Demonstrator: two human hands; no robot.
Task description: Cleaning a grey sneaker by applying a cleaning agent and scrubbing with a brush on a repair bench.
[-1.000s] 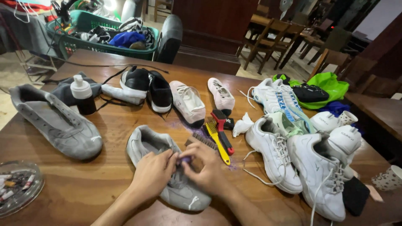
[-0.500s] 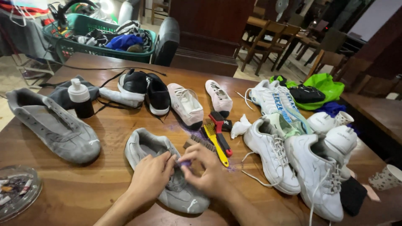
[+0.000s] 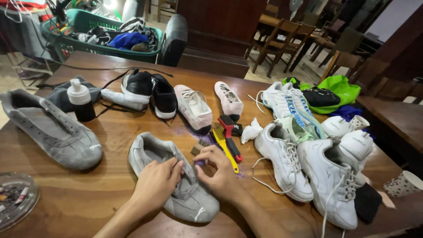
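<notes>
A grey suede shoe [image 3: 194, 202] lies on the wooden table [image 3: 110, 136] right in front of me, toe toward me. My left hand [image 3: 156, 183] rests on its upper and holds it down by the tongue. My right hand [image 3: 218, 172] is closed around a small purple block [image 3: 200, 162] pressed against the shoe's side. Its twin, a second grey shoe [image 3: 53, 130], lies apart at the left.
A dark pump bottle [image 3: 81, 100], black, pink and white shoes, a yellow brush [image 3: 224, 145] and a red brush [image 3: 231, 132] lie beyond. Several white sneakers [image 3: 304, 163] crowd the right. An ashtray [image 3: 15, 202] sits near left; a paper cup [image 3: 405, 183] far right. A green basket [image 3: 101, 37] stands behind.
My hands have stayed on the grey shoe, the right hand shifting slightly along its side with the purple block. The view has drifted a little closer.
</notes>
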